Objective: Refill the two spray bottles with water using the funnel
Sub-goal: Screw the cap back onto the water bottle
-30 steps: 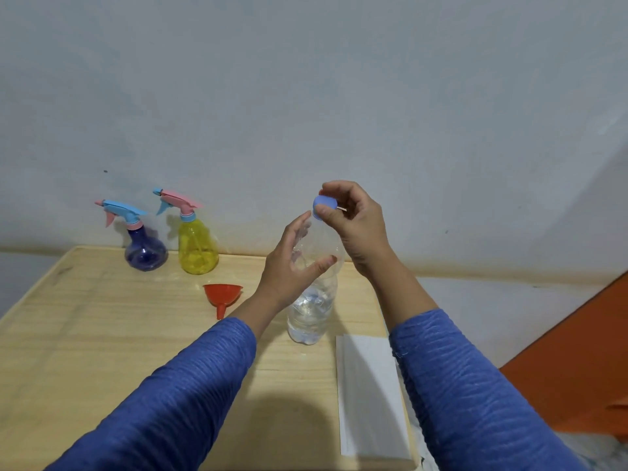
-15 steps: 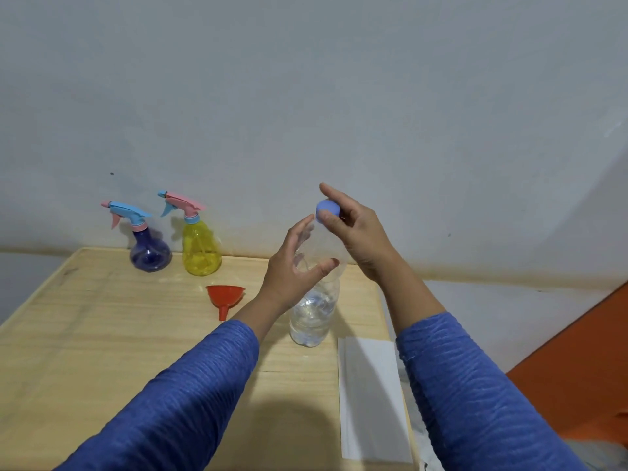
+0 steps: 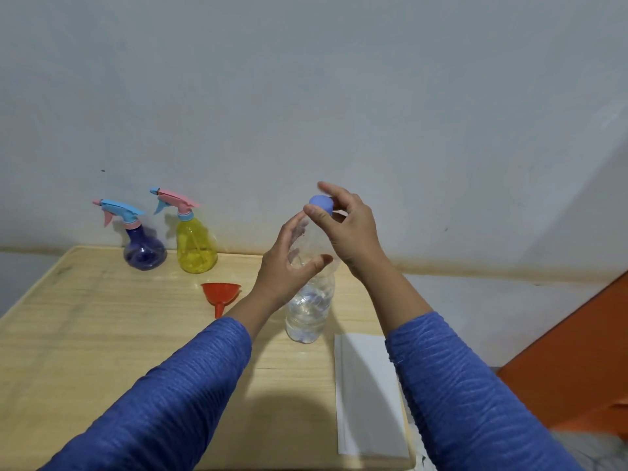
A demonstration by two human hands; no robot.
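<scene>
The step in hand looks like opening the water bottle [image 3: 307,300]: its blue cap [image 3: 321,203] is pinched at the neck, so the water source is not yet ready to pour. Whether the cap is loose on its thread or already free cannot be told.

The right hand [image 3: 346,229] is mostly closed, thumb and fingers curled round the cap from above and to the side. The left hand [image 3: 289,266] is half open, wrapped loosely round the clear upper part of the bottle just below the right hand, thumb across the near side, steadying it upright on the table [image 3: 85,334]. Water fills only the lower part of the bottle.

To the left of the left hand and slightly nearer the wall lies the red funnel [image 3: 221,294], on the table, untouched. Farther left, against the wall, stand the yellow sprayer [image 3: 196,246] and the blue sprayer [image 3: 144,249], both with trigger heads screwed on. Below the right forearm lies a folded white cloth [image 3: 367,396].

Next, judging from this, the cap must come off and be set down; then a sprayer head needs unscrewing and the funnel seating in its neck before pouring.
</scene>
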